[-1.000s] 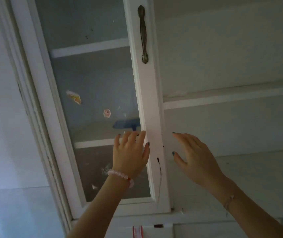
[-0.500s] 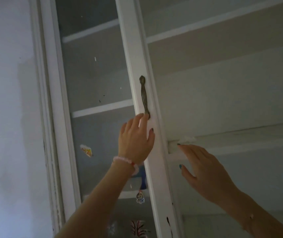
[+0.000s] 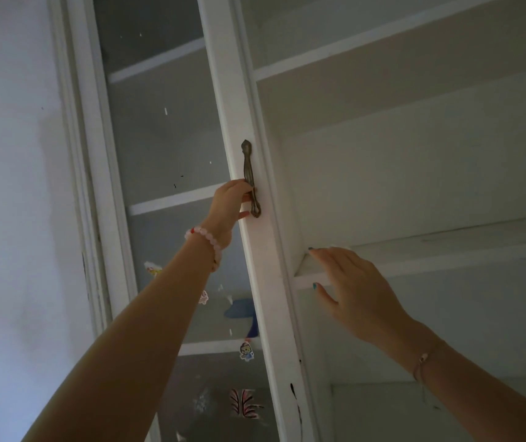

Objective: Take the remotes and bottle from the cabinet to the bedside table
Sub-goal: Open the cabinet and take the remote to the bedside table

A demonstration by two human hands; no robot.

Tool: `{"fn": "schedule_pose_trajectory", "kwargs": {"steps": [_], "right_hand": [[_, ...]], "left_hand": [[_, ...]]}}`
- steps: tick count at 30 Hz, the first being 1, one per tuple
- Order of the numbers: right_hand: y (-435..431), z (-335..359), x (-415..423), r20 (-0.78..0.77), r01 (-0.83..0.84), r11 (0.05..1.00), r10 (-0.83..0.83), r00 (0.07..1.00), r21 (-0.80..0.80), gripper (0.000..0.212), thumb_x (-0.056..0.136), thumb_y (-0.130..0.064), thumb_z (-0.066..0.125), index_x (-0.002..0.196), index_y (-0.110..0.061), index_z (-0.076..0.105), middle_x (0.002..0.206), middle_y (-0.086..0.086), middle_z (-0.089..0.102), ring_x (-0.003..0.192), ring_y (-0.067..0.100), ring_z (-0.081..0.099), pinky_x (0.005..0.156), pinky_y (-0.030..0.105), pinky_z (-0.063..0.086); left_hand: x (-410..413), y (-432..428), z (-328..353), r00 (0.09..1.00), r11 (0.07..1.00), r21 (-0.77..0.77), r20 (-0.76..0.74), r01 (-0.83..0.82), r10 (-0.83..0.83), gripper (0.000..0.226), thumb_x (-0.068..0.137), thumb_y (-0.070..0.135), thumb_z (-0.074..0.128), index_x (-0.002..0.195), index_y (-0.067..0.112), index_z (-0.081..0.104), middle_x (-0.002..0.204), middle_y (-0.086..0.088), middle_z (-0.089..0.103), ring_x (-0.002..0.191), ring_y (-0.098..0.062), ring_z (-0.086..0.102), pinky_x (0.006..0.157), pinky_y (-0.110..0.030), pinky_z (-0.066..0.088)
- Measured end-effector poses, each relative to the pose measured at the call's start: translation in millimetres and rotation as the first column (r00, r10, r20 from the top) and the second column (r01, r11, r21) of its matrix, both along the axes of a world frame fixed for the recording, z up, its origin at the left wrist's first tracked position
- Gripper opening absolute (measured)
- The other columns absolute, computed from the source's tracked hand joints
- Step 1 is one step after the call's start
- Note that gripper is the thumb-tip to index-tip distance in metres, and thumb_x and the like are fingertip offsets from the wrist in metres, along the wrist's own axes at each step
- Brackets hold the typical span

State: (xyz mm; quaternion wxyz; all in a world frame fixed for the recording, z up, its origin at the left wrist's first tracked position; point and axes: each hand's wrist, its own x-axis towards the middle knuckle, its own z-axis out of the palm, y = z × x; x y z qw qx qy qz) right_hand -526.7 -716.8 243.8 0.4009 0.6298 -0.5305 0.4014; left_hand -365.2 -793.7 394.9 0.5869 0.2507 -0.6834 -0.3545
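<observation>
Left hand (image 3: 231,202) curls round the lower end of the brass door handle (image 3: 250,178), likely to swing the glass door (image 3: 166,138) wide. At 4 o'clock of it, right hand (image 3: 355,290) lies flat, fingers spread, empty, steadying on a shelf edge (image 3: 446,260). Remotes and bottle not visible in the cabinet.

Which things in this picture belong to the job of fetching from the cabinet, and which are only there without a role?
Belong to the job:
left hand, gripping the door handle
glass cabinet door
right hand, at the edge of the open shelf

Only there:
stickers on the glass
pink bead bracelet
wall

No remotes or bottle are visible.
</observation>
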Motion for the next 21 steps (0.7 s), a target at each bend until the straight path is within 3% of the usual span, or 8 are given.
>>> {"fn": "schedule_pose_trajectory", "kwargs": {"steps": [4,10,15,18,21], "right_hand": [[7,-1,-2,0.002,-0.024,1.0,0.024,1.0,0.02,0.05,0.081,-0.034,0.036,0.125,-0.012,0.05,0.113,0.003,0.061,0.108,0.023,0.057,0.083,0.037,0.05],[14,-4,-5,0.003,-0.031,0.999,0.031,1.0,0.032,0.049,0.081,-0.033,0.037,0.123,-0.011,0.05,0.111,0.004,0.062,0.103,0.023,0.059,0.08,0.036,0.051],[23,-7,0,-0.013,-0.021,0.999,0.022,1.0,0.041,0.046,0.082,-0.032,0.041,0.121,-0.01,0.05,0.11,0.005,0.063,0.102,0.024,0.059,0.079,0.035,0.051],[27,-5,5,-0.011,-0.017,0.999,0.018,1.0,0.043,0.047,0.079,-0.022,0.06,0.122,-0.008,0.051,0.111,0.008,0.063,0.103,0.028,0.059,0.08,0.039,0.05],[30,-2,17,0.0,-0.021,0.999,0.021,1.0,0.041,0.047,0.079,-0.02,0.062,0.123,-0.007,0.052,0.112,0.009,0.063,0.105,0.029,0.059,0.083,0.039,0.049]], "left_hand": [[-1,2,3,0.999,0.996,0.084,-0.047,0.023,-0.019,0.014,0.092,0.011,0.047,0.083,0.016,0.056,0.087,-0.001,0.059,0.082,-0.011,0.056,0.073,-0.03,0.048],[-2,9,5,0.998,0.991,0.132,-0.058,-0.014,0.021,0.012,0.091,0.005,0.049,0.098,0.01,0.057,0.095,-0.006,0.059,0.094,-0.015,0.056,0.075,-0.032,0.049],[11,15,6,0.997,0.997,0.048,-0.039,-0.058,0.06,0.015,0.09,0.003,0.049,0.102,0.008,0.057,0.091,-0.004,0.061,0.088,-0.014,0.059,0.072,-0.027,0.053],[23,23,6,0.998,0.998,-0.001,-0.025,-0.055,0.055,0.011,0.091,0.005,0.049,0.091,0.011,0.058,0.084,-0.001,0.06,0.08,-0.011,0.059,0.07,-0.027,0.051],[38,33,6,0.999,0.998,-0.035,0.0,-0.05,0.05,0.008,0.09,0.01,0.054,0.086,0.016,0.059,0.082,0.0,0.061,0.08,-0.01,0.059,0.072,-0.027,0.049]]}}
